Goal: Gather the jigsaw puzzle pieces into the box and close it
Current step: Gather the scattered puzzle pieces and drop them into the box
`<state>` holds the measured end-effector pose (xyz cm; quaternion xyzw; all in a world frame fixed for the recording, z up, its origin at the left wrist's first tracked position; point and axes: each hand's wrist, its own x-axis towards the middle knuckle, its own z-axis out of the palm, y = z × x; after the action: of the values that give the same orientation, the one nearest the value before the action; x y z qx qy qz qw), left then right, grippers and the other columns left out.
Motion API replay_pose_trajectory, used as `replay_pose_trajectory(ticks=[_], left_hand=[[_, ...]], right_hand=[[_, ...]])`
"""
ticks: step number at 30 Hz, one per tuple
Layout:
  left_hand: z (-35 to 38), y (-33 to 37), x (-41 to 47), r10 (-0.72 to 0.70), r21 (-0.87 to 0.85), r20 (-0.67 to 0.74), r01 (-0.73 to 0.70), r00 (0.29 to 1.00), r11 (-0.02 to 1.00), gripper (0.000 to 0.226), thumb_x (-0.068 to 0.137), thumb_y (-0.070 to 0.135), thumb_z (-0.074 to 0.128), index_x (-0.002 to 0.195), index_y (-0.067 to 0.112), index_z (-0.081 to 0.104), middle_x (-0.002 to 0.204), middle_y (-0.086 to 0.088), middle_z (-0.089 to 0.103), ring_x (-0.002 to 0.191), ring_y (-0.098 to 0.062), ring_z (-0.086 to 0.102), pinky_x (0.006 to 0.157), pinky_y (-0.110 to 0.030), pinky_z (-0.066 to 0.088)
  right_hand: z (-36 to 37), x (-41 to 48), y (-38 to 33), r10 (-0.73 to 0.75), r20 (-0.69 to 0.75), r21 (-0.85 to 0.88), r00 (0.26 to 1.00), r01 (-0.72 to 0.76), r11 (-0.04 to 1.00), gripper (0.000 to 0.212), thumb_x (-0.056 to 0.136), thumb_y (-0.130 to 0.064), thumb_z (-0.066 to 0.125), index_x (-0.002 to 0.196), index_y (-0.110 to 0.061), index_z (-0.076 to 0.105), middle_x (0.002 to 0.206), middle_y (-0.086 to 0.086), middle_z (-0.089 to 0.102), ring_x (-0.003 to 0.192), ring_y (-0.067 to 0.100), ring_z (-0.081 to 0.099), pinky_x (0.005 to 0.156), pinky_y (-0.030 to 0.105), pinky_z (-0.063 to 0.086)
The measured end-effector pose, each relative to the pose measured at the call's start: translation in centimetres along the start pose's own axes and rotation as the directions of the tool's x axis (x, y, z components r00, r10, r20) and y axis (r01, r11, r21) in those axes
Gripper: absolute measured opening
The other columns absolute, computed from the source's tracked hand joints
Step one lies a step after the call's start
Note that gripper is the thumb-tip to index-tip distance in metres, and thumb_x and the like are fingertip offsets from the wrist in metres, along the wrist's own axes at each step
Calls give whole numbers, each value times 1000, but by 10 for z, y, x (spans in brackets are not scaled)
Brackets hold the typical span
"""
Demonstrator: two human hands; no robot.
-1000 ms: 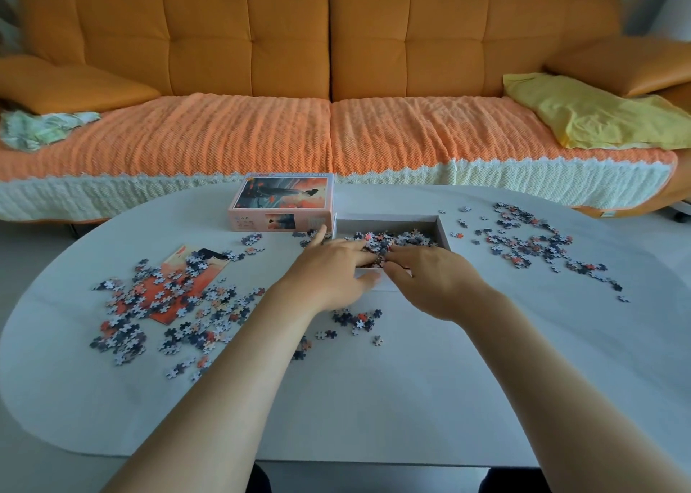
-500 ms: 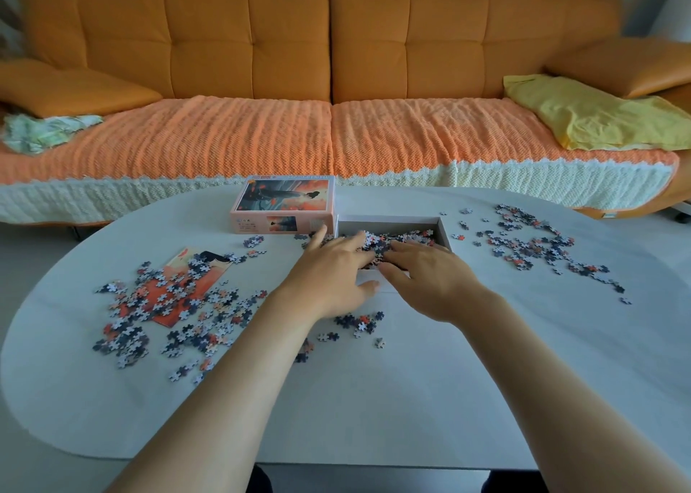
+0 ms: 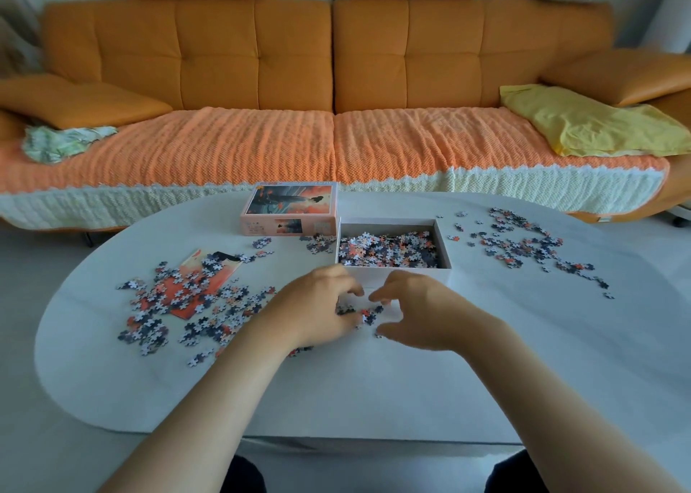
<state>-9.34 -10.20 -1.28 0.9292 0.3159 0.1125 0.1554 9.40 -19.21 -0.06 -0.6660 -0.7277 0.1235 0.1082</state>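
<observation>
Both forearms reach in from 6 o'clock and meet near the middle of the table (image 3: 374, 388). The left hand (image 3: 318, 307) lies palm down, its fingers bent over a small cluster of pieces (image 3: 368, 315); whether it grips any of them cannot be told. The right hand (image 3: 422, 311) faces it in a loose C, thumb and fingers apart, holding nothing and bracketing the same cluster from 3 o'clock.

The table is white and rounded. Beyond it stands an orange sofa (image 3: 258, 54) with a knitted orange cover (image 3: 243, 144) on the seat and a yellow cloth (image 3: 590, 126) at its right end.

The open white box (image 3: 407, 276) sits at 12 o'clock of the hands, just beyond the fingertips, with a heap of jigsaw pieces (image 3: 389, 249) inside. Its lid (image 3: 289, 208), picture side up, rests at 11 o'clock, touching or just beside the box's far left corner. A wide scatter of loose pieces (image 3: 157, 330) lies at 9 o'clock, partly over a printed sheet (image 3: 194, 266), and another scatter (image 3: 523, 245) lies at 2 o'clock
</observation>
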Motion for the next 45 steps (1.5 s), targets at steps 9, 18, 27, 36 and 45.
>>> replay_pose_trajectory(ticks=[9, 18, 27, 36, 45], left_hand=[[2, -1, -17, -45, -155, 33, 50, 998, 987, 29, 87, 24, 70, 116, 27, 69, 102, 11, 57, 91, -4, 56, 78, -15, 42], [-23, -25, -41, -188, -100, 208, 212, 960, 972, 46, 83, 32, 72, 126, 36, 60, 116, 21, 49, 104, 1, 51, 89, -16, 38], [-21, -23, -39, -137, -259, 39, 143, 990, 955, 43, 83, 22, 76, 121, 36, 64, 104, 20, 58, 89, 6, 54, 77, -13, 42], [-16, -35, -42, -178, -178, 92, 192, 980, 965, 38, 81, 26, 77, 118, 30, 68, 100, 15, 57, 90, 0, 56, 83, -19, 44], [-22, -34, -40, -152, -104, 91, 161, 984, 981, 58, 77, 47, 76, 131, 36, 57, 116, 19, 50, 110, 1, 44, 91, -19, 37]], right_hand=[[13, 0, -20, 86, -63, 133, 994, -77, 988, 15, 88, -18, 61, 93, -20, 75, 91, 2, 66, 80, 17, 59, 73, 26, 48], [16, -1, -21, 113, -21, 114, 993, -110, 987, 23, 85, -18, 60, 105, -24, 70, 102, -1, 55, 91, 20, 57, 81, 28, 49], [13, 5, -24, 126, -8, 163, 992, -123, 979, 37, 86, -26, 61, 124, -24, 63, 108, -5, 56, 88, 10, 53, 77, 18, 39], [15, 11, -34, 109, 34, 149, 993, -113, 982, 14, 81, -21, 73, 95, -19, 74, 88, 0, 66, 84, 21, 62, 75, 30, 54], [9, 9, -36, 145, 155, 136, 977, -167, 977, 81, 64, -58, 79, 135, -31, 49, 121, -8, 43, 95, 10, 50, 80, 23, 42]])
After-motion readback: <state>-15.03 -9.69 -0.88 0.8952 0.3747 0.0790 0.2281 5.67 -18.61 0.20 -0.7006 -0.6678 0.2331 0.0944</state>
